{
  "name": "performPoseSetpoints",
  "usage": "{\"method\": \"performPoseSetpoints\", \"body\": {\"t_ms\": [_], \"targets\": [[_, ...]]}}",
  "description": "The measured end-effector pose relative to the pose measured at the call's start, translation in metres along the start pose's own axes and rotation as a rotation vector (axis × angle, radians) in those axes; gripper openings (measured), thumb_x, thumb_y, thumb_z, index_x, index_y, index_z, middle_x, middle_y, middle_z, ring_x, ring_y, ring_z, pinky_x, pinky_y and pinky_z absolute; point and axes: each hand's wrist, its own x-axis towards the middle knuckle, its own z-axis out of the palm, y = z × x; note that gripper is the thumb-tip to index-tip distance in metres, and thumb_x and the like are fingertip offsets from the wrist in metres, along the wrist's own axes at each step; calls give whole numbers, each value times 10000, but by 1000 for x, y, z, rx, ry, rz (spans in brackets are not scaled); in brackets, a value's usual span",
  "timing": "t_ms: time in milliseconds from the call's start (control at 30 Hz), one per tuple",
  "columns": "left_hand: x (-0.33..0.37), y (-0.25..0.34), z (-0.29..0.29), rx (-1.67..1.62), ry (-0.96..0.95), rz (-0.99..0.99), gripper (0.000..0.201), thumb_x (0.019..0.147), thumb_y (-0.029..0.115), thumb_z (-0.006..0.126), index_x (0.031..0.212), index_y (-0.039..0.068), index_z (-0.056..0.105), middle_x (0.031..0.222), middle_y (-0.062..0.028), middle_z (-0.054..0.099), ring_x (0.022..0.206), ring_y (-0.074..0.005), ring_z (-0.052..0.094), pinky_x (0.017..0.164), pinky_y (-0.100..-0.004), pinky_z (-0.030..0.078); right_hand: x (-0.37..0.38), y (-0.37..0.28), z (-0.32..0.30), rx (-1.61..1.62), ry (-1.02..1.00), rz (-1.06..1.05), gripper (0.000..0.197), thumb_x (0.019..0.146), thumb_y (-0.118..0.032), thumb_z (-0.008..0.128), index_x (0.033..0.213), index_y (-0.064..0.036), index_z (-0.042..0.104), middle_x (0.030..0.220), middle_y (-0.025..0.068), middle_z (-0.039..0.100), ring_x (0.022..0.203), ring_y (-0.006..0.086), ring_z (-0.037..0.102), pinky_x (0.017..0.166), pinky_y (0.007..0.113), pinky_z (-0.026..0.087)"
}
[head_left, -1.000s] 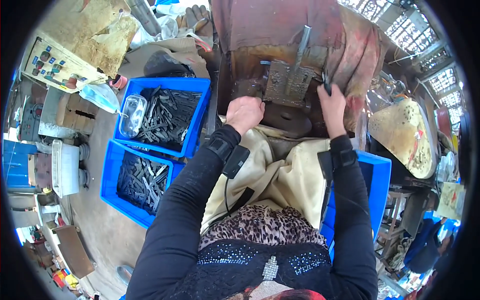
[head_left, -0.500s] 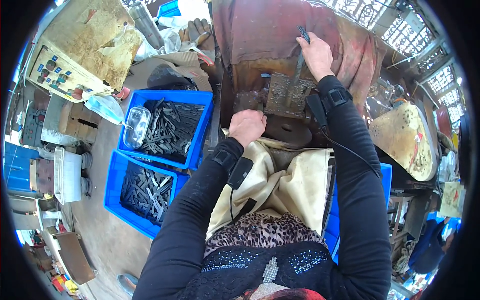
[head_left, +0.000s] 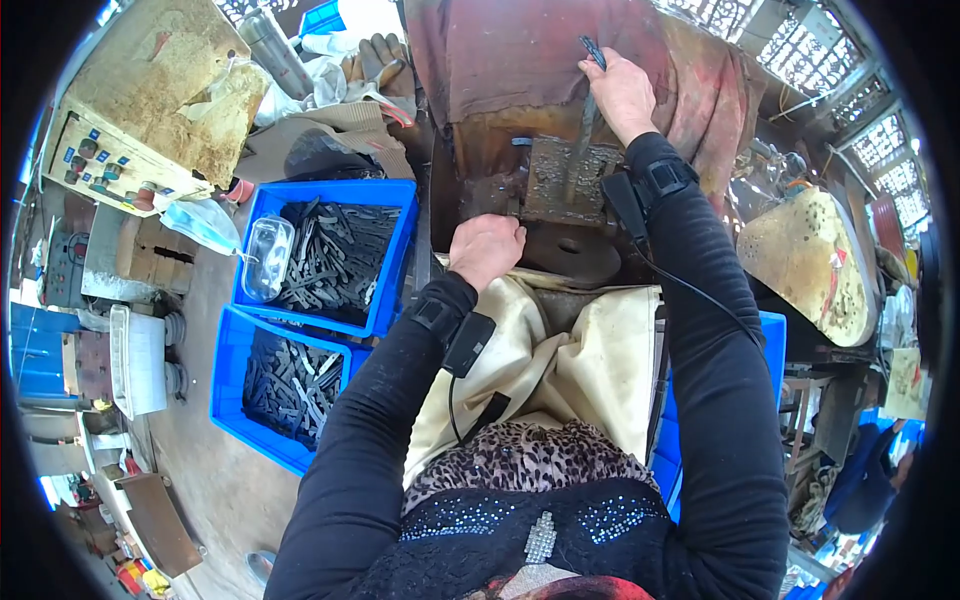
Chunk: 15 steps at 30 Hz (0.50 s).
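My right hand [head_left: 622,95] is wrapped around the upper end of a lever [head_left: 592,52] with a dark, wrapped-looking grip. Its grey rod runs down toward a wet, speckled metal block [head_left: 570,180] inside a rusty machine basin. Lower and to the left, my left hand [head_left: 487,248] is closed at the basin's near edge, beside a dark round disc [head_left: 570,252] with a hole in it. Whatever its fingers hold is hidden under the knuckles. A reddish-brown cloth [head_left: 530,60] drapes over the machine behind the lever.
Two blue bins [head_left: 408,240] at the left hold many dark flat metal strips; a clear plastic box [head_left: 268,258] sits on the farther one. A control box with knobs [head_left: 100,165] stands far left. Pale cloth [head_left: 610,370] covers my lap. Another blue bin [head_left: 772,350] is at my right.
The whole view has shifted slightly. Both hands keep nearly the same places on the machine, the right one still gripping the lever.
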Motion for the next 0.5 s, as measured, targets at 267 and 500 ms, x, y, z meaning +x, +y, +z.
{"method": "performPoseSetpoints", "body": {"t_ms": [267, 500], "targets": [[1, 0, 1, 24, -15, 0, 317, 902, 320, 492, 780, 102, 688, 804, -121, 686, 816, -307, 659, 742, -429, 529, -1, 2, 3, 10, 8, 8, 310, 892, -423, 586, 1026, -149, 641, 954, 133, 684, 958, 352, 630, 802, 462, 486], [2, 0, 3, 15, 10, 5, 302, 893, 334, 522, 771, 107, 679, 794, -136, 678, 813, -332, 648, 725, -456, 520, 2, 5, 2, 27, 17, -31, 306, 897, -412, 574, 1023, -140, 636, 974, 147, 676, 970, 363, 621, 806, 472, 482]]}}
